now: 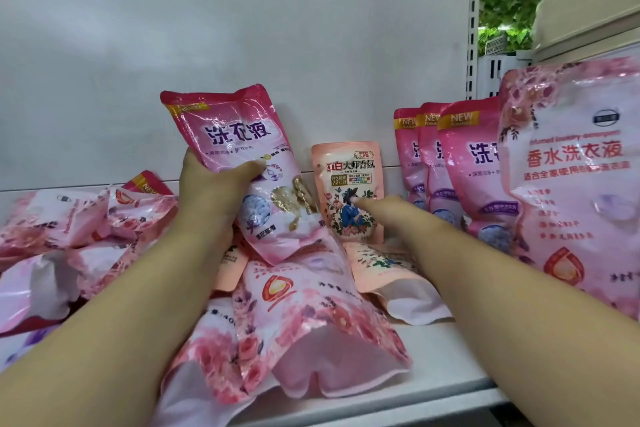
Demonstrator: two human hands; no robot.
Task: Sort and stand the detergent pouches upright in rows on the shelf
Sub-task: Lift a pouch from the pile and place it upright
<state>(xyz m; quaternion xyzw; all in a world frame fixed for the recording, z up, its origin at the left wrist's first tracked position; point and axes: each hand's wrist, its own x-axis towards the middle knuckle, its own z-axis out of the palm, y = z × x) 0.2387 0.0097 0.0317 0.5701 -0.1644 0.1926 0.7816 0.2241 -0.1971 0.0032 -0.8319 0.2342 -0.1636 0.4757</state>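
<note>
My left hand (211, 191) grips a magenta detergent pouch (239, 163) by its left edge and holds it tilted above the heap. With its fingertips my right hand (384, 210) touches a small peach pouch (348, 191) that stands upright against the back panel. Three magenta pouches (460, 163) stand in a row at the right. A large pale pink rose-print pouch (571, 177) stands in front of them at the far right. Several pink pouches lie flat in a heap (304, 315) on the white shelf (443, 357).
More pouches lie jumbled at the left (69, 239). A second peach pouch (388, 270) lies flat under my right forearm. The white back panel (242, 45) closes the shelf behind; a slotted upright (471, 28) marks its right end.
</note>
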